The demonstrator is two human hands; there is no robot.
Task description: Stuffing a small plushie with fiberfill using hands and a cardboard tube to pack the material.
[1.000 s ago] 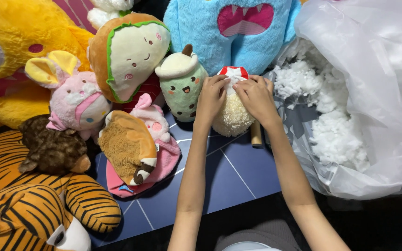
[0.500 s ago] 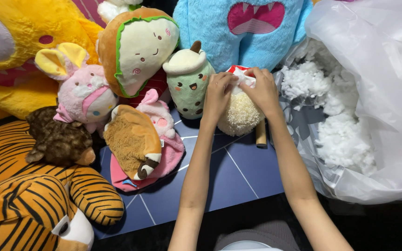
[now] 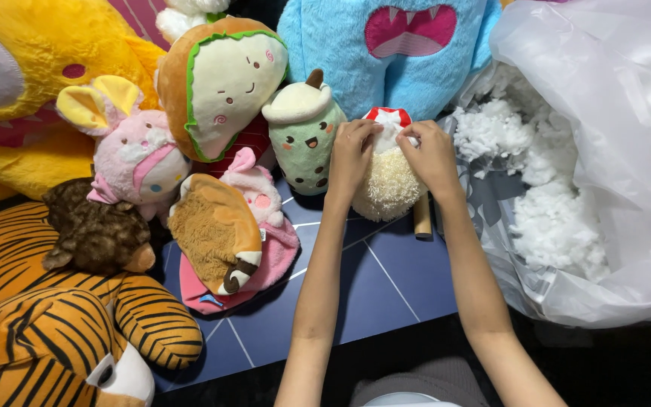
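Note:
A small cream fuzzy plush with a red-and-white top [image 3: 387, 185] stands on the dark blue mat [image 3: 386, 283]. My left hand [image 3: 350, 153] grips its left side and my right hand [image 3: 429, 154] grips its right side, fingers pinched at the red-and-white top where white stuffing shows. A green cup-shaped plush with a cream lid [image 3: 304, 136] stands just left of my left hand. A brown wooden stick [image 3: 422, 220] lies beside the cream plush, partly under my right wrist.
A large translucent bag of white stuffing [image 3: 566, 203] fills the right side. A blue monster plush [image 3: 386, 53] stands behind. To the left sit a taco-shaped plush [image 3: 224, 83], pink bunny plushes [image 3: 133, 158], a brown plush [image 3: 96, 234], a tiger plush [image 3: 47, 324] and a yellow plush [image 3: 16, 83].
Both hands have stayed on the cream plush, fingers shifting slightly up to its red-and-white top. The view has moved a little.

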